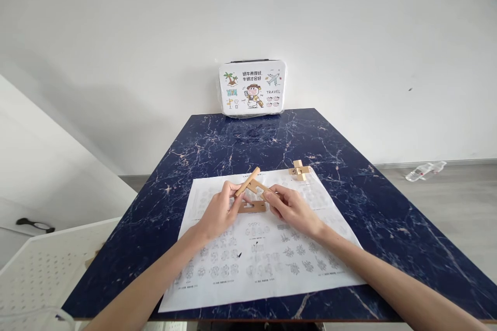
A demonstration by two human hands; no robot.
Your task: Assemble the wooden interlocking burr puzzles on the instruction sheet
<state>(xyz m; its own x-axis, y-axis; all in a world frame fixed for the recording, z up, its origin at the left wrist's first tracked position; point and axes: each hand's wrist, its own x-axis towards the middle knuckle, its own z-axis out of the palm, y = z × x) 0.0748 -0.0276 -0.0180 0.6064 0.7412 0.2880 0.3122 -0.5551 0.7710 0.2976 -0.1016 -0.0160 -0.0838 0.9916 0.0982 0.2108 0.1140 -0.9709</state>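
Note:
My left hand point(223, 207) pinches a wooden puzzle stick point(248, 181), which slants up to the right. Between the fingers of my right hand point(289, 207) is a notched wooden puzzle piece point(259, 186); its left end meets the stick, though I cannot tell whether the two interlock. Another notched wooden piece point(254, 207) lies on the paper below, between my hands. Beneath everything is a white instruction sheet point(248, 292) printed with small diagrams. At its top right corner sits a cross-shaped wooden puzzle point(300, 170) made of joined blocks.
A white cartoon-printed case point(252, 88) in clear wrap stands upright against the wall at the far edge of the blue marbled table point(248, 147). To the left is a white perforated surface point(50, 258). A clear plastic bottle point(425, 170) lies on the floor at right.

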